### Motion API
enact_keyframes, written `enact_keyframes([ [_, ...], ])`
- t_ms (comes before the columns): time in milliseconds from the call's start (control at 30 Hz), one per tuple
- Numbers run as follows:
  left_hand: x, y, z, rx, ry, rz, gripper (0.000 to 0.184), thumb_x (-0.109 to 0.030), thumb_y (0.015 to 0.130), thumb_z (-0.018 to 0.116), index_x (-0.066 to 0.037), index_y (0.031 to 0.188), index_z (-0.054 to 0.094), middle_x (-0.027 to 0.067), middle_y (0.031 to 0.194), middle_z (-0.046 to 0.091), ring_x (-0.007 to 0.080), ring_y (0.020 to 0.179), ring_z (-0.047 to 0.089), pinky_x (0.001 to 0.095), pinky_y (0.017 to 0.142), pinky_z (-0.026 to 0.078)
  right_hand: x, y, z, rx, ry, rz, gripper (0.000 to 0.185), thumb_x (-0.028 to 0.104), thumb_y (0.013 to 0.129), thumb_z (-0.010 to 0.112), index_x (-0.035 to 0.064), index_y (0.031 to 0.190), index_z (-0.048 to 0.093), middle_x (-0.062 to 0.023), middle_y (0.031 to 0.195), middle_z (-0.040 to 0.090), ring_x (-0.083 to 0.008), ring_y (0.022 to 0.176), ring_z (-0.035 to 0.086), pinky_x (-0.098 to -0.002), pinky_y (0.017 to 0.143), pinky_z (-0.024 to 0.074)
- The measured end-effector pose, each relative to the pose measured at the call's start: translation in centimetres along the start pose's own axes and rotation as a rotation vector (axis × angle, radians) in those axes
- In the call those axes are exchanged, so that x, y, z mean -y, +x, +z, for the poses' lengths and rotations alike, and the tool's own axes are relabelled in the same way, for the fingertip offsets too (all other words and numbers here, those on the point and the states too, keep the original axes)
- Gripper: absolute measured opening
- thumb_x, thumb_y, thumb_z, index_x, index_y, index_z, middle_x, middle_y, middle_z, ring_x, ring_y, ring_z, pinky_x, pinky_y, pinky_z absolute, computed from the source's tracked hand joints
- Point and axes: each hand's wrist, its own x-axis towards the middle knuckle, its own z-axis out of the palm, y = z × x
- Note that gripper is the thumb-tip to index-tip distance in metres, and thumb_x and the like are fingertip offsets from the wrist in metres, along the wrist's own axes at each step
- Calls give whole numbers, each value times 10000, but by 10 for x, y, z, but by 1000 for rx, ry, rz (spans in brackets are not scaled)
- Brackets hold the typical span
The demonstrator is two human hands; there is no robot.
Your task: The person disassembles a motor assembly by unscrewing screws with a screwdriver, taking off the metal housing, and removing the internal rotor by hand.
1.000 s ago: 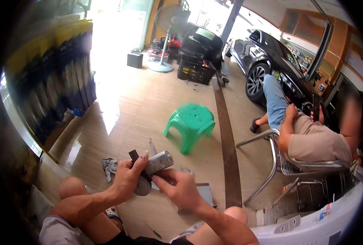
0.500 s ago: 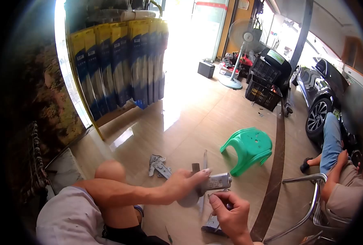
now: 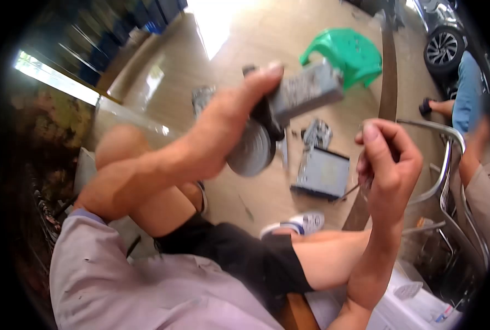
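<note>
From my end of the feed, the left hand (image 3: 223,124) is wrapped firmly around the dark middle of a geared electric motor (image 3: 289,107), thumb on top, a hold that I judge leaves its silver can jutting free to the hand's right and its round gear housing (image 3: 251,151) exposed below. The right hand (image 3: 388,159), apart from the motor, is curled in a pinch; blur keeps me from telling whether it grips anything small. A flat metal box (image 3: 322,173) lies on the tiled floor (image 3: 272,33) beyond both, probably kept within reach.
</note>
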Motion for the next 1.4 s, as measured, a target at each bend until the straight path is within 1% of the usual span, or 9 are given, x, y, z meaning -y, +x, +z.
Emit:
enact_keyframes([
  [100,0,-2,-2,87,21,16,599,-581,941,605,5,966,726,49,764,664,89,605,609,228,550,473,-10,-2,-1,20,7,2,187,164,940,717,-18,979,699,-30,789,678,-53,570,552,-192,470,385],
  [200,6,-1,-5,105,177,59,519,-572,962,549,-62,995,633,79,715,647,171,528,651,281,477,543,-16,-4,-3,51,-58,-9,190,160,936,721,-21,989,702,-34,802,684,-55,577,556,-190,467,382],
  [467,23,-19,-1,235,212,-115,561,-547,991,536,-16,931,709,50,726,656,93,606,621,242,553,494,-89,35,-25,259,-463,126,206,175,921,690,-24,963,722,-47,772,681,-78,592,576,-255,505,442],
  [633,39,-31,-4,343,319,-194,593,-560,936,653,24,883,748,23,718,649,64,631,551,255,531,419,-173,59,-38,524,-918,210,264,189,881,655,-32,999,736,-238,952,730,-359,931,715,-416,846,547],
  [733,44,-39,-8,414,377,-317,597,-559,935,653,29,880,746,47,737,667,86,644,576,294,558,462,-196,56,-42,607,-1086,195,239,163,866,645,-17,987,744,-238,962,731,-367,936,712,-429,873,549],
  [767,51,-42,-8,400,351,-347,551,-547,952,652,-22,789,699,-24,682,580,56,614,491,253,512,362,-205,57,-44,622,-1089,226,237,163,862,646,-12,986,747,-236,964,731,-368,939,711,-431,878,549],
  [900,62,-44,-19,440,679,-419,589,-570,932,657,-36,686,629,-22,619,511,59,581,457,296,489,351,-228,56,-48,660,-1117,351,231,168,849,649,9,978,756,-231,966,733,-368,956,708,-432,893,550],
  [1233,68,-51,-37,466,764,-479,640,-604,903,667,6,710,642,7,611,527,85,588,481,311,500,374,-280,45,-56,765,-1171,350,234,186,864,655,16,991,755,-227,974,736,-363,974,708,-434,897,549],
  [1400,71,-51,-38,434,765,-385,866,-741,801,630,96,589,563,164,515,485,194,524,501,448,518,438,-287,45,-56,780,-1167,370,239,191,872,653,11,996,751,-231,969,734,-366,964,709,-433,888,548],
])
